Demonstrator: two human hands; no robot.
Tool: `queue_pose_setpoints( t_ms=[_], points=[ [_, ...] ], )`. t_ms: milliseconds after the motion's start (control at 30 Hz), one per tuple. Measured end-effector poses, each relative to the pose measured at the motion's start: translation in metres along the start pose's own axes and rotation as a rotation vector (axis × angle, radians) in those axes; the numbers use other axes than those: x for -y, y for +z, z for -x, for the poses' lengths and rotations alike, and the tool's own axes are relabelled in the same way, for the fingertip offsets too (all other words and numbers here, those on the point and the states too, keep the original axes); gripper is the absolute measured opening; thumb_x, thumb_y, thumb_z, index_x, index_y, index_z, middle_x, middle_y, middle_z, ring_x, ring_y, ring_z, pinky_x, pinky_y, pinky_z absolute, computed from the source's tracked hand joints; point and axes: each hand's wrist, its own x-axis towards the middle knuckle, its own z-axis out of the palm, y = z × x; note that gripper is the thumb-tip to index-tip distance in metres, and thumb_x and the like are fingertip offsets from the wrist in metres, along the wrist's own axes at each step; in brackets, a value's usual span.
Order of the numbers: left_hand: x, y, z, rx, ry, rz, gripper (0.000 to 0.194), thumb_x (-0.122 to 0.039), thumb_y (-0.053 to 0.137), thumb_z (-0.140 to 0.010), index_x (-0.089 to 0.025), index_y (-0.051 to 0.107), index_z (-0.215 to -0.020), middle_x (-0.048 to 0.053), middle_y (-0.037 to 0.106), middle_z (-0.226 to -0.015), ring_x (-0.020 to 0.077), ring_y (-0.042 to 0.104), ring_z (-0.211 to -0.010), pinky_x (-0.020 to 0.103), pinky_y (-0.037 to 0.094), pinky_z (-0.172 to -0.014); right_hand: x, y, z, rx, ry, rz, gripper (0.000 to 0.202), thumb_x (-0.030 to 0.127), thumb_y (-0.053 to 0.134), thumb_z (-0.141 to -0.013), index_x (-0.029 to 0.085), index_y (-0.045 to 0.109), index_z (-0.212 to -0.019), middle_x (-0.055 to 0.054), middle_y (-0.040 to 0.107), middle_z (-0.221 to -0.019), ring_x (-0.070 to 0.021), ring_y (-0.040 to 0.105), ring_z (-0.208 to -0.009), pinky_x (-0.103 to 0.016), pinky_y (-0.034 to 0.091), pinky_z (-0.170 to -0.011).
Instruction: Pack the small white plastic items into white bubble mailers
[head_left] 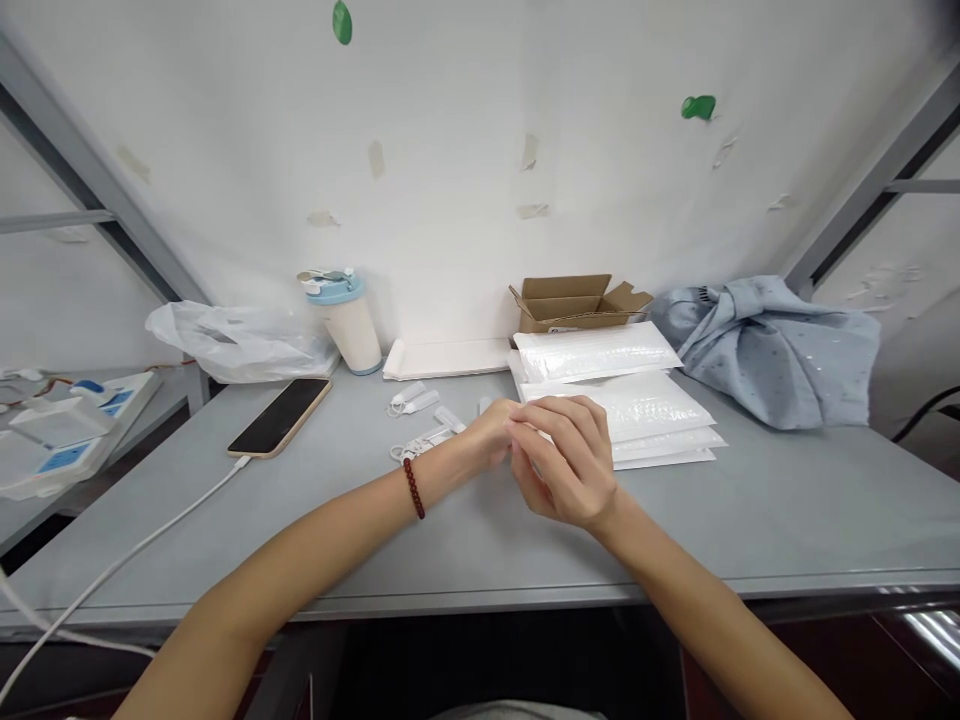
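My left hand [493, 432], with a dark red bead bracelet [413, 488] on its wrist, is held above the middle of the desk. Its fingers are mostly hidden behind my right hand [568, 455]. The right hand's fingers are bent and pressed together, their tips touching the left hand near the thumb; anything between them is hidden. Several small white tags with metal rings [415, 398] lie just beyond my left forearm. Right behind my right hand is a stack of white bubble mailers [649, 405].
An opened cardboard box [574, 303] stands behind the mailers, with light blue cloth [780, 350] to its right. On the left are a phone [281, 415] on a white cable [161, 540], a blue-lidded cup [351, 325] and a plastic bag [240, 340]. A white wall rises behind.
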Motion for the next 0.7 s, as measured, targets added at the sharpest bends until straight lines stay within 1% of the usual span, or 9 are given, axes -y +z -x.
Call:
queue_pose_setpoints(
  t_ms=[200, 333, 400, 467, 500, 533, 567, 633, 700],
  points=[
    [0.002, -0.004, 0.006, -0.069, -0.111, 0.006, 0.02, -0.039, 0.064, -0.077, -0.022, 0.057, -0.072, 0.002, 0.048, -0.057, 0.0146, 0.046, -0.05, 0.034, 0.047, -0.047, 0.0, 0.0, 0.002, 0.059, 0.021, -0.017, 0.023, 0.005, 0.053, -0.073, 0.018, 0.057, -0.092, -0.008, 0.068, -0.085, -0.021, 0.062, -0.084, -0.035, 0.048, -0.071],
    [-0.007, -0.018, 0.017, -0.165, -0.161, -0.038, 0.033, -0.043, 0.055, -0.084, -0.02, 0.052, -0.061, 0.001, 0.05, -0.054, 0.0119, 0.048, -0.048, 0.028, 0.043, -0.045, 0.0, 0.001, 0.004, 0.117, 0.041, -0.044, 0.022, 0.005, 0.054, -0.074, 0.018, 0.056, -0.092, -0.008, 0.068, -0.085, -0.0216, 0.062, -0.086, -0.035, 0.046, -0.072],
    [-0.01, -0.037, 0.016, -0.289, -0.168, -0.146, 0.032, -0.038, 0.051, -0.086, -0.018, 0.054, -0.061, 0.002, 0.055, -0.057, 0.0113, 0.052, -0.048, 0.026, 0.043, -0.046, -0.001, 0.002, 0.005, 0.159, 0.075, -0.055, 0.019, 0.006, 0.055, -0.076, 0.018, 0.056, -0.091, -0.007, 0.068, -0.084, -0.0209, 0.061, -0.085, -0.035, 0.045, -0.072],
    [-0.006, -0.065, 0.012, -0.398, -0.153, -0.271, 0.018, -0.026, 0.054, -0.083, -0.015, 0.06, -0.069, 0.003, 0.063, -0.065, 0.0125, 0.057, -0.054, 0.026, 0.046, -0.053, -0.003, 0.004, 0.006, 0.218, 0.125, -0.054, 0.016, 0.006, 0.054, -0.078, 0.018, 0.056, -0.088, -0.006, 0.067, -0.083, -0.0201, 0.059, -0.083, -0.035, 0.043, -0.073],
    [-0.002, -0.081, 0.008, -0.465, -0.116, -0.495, 0.015, -0.022, 0.054, -0.082, -0.015, 0.063, -0.072, 0.004, 0.066, -0.07, 0.0134, 0.06, -0.06, 0.025, 0.047, -0.059, -0.004, 0.005, 0.007, 0.25, 0.152, -0.048, 0.015, 0.006, 0.054, -0.079, 0.018, 0.057, -0.087, -0.006, 0.067, -0.083, -0.02, 0.059, -0.083, -0.035, 0.043, -0.073],
    [0.003, -0.097, 0.005, -0.468, -0.09, -0.744, 0.014, -0.02, 0.055, -0.081, -0.015, 0.065, -0.074, 0.006, 0.069, -0.076, 0.0156, 0.064, -0.071, 0.026, 0.047, -0.066, -0.005, 0.005, 0.007, 0.28, 0.178, -0.042, 0.015, 0.006, 0.053, -0.079, 0.017, 0.057, -0.087, -0.007, 0.067, -0.084, -0.0201, 0.058, -0.083, -0.035, 0.043, -0.073],
    [0.009, -0.112, 0.002, -0.416, -0.079, -0.955, 0.015, -0.022, 0.055, -0.083, -0.015, 0.067, -0.075, 0.006, 0.071, -0.082, 0.0175, 0.064, -0.079, 0.026, 0.047, -0.071, -0.006, 0.006, 0.008, 0.305, 0.204, -0.038, 0.014, 0.006, 0.052, -0.08, 0.017, 0.057, -0.087, -0.008, 0.067, -0.085, -0.0202, 0.057, -0.083, -0.035, 0.042, -0.073],
    [0.022, -0.138, -0.003, -0.37, -0.113, -1.039, 0.014, -0.024, 0.061, -0.08, -0.015, 0.069, -0.073, 0.008, 0.072, -0.08, 0.0199, 0.065, -0.079, 0.027, 0.046, -0.069, -0.009, 0.007, 0.01, 0.337, 0.248, -0.039, 0.013, 0.008, 0.051, -0.082, 0.017, 0.058, -0.088, -0.008, 0.066, -0.086, -0.0203, 0.056, -0.084, -0.035, 0.042, -0.074],
    [0.033, -0.154, -0.007, -0.353, -0.149, -1.095, 0.015, -0.026, 0.063, -0.079, -0.014, 0.07, -0.073, 0.01, 0.072, -0.08, 0.0214, 0.064, -0.076, 0.027, 0.045, -0.064, -0.01, 0.008, 0.011, 0.351, 0.282, -0.052, 0.013, 0.008, 0.051, -0.083, 0.017, 0.058, -0.089, -0.008, 0.066, -0.087, -0.02, 0.055, -0.084, -0.034, 0.041, -0.074]
  ],
)
